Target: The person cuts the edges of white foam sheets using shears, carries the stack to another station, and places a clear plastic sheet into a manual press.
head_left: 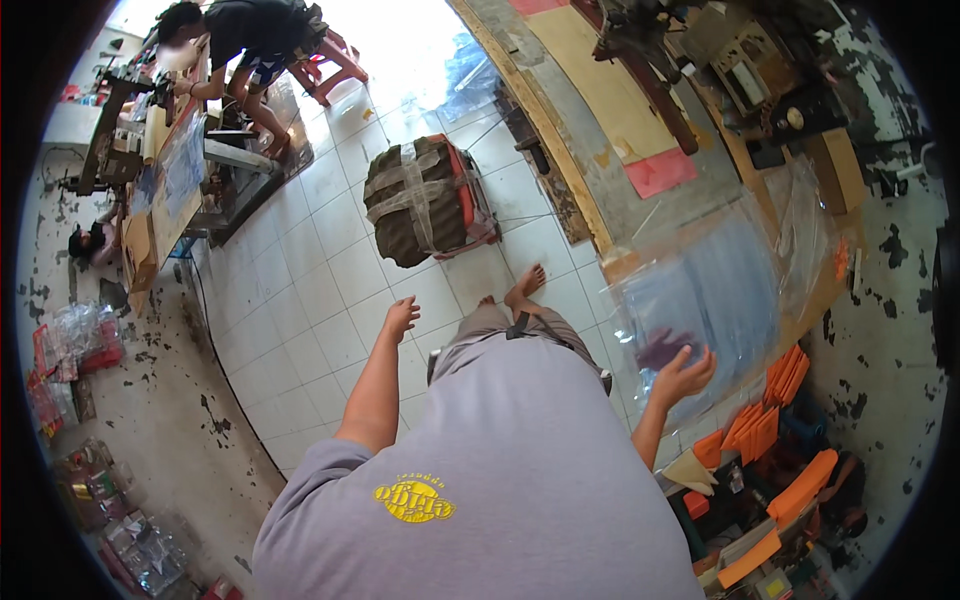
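My left hand (pixel 403 318) hangs over the tiled floor with its fingers partly spread and nothing in it. My right hand (pixel 683 377) is open, its palm turned up and fingers loosely curled, over the near edge of a stack of clear bluish plastic sheets (pixel 740 290) on the worktable at my right. Whether it touches the sheets I cannot tell. A dark purple patch (pixel 660 350) shows on the plastic beside that hand. On the floor ahead stands a brown-green padded bundle (pixel 410 205) bound with clear tape, with a red side at its right.
The long worktable (pixel 650 215) bears a cream board with pink ends (pixel 600 85) and dark machinery (pixel 740 75). Orange pieces (pixel 755 430) hang near my right elbow. Far left, another person (pixel 255 50) bends over a bench near a red stool (pixel 328 65). Plastic-wrapped packs (pixel 140 550) lie lower left.
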Demonstrator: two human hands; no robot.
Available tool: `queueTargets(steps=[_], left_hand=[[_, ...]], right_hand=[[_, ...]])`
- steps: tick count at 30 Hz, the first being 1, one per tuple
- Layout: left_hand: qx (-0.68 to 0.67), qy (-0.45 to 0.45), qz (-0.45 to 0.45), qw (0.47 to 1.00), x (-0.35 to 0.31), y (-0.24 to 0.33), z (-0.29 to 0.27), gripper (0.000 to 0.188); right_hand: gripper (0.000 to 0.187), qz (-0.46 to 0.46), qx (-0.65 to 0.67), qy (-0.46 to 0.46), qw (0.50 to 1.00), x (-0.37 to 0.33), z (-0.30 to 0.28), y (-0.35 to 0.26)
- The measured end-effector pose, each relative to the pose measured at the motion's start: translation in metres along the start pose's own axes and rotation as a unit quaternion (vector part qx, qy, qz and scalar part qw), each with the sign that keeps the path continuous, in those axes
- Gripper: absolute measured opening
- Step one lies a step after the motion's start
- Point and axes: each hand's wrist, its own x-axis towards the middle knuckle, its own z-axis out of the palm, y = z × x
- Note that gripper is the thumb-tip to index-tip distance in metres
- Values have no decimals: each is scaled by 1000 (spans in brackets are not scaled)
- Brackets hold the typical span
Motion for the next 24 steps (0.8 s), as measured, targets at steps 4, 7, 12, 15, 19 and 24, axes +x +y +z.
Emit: queueTargets(steps=[4, 7, 12, 15, 19, 24], left_hand=[[19, -81, 27, 996, -6, 9, 28, 61], [155, -103, 97, 978, -27, 27, 29, 62], [-37, -67, -31, 997, -32, 54, 0, 68], [-6, -38, -67, 997, 8, 87, -21, 73], [12, -32, 7, 999, 31, 188, -8, 63], [40, -73, 121, 989, 62, 305, 24, 53]], right_hand=[[48, -59, -17, -40, 997, 26, 29, -55], [50, -31, -21, -85, 996, 30, 42, -60], [51, -24, -45, -88, 995, 33, 41, -60], [51, -8, -40, -90, 995, 35, 40, -65], [50, 9, -48, -76, 996, 36, 49, -68], [45, 36, -55, -41, 997, 40, 62, -77]])
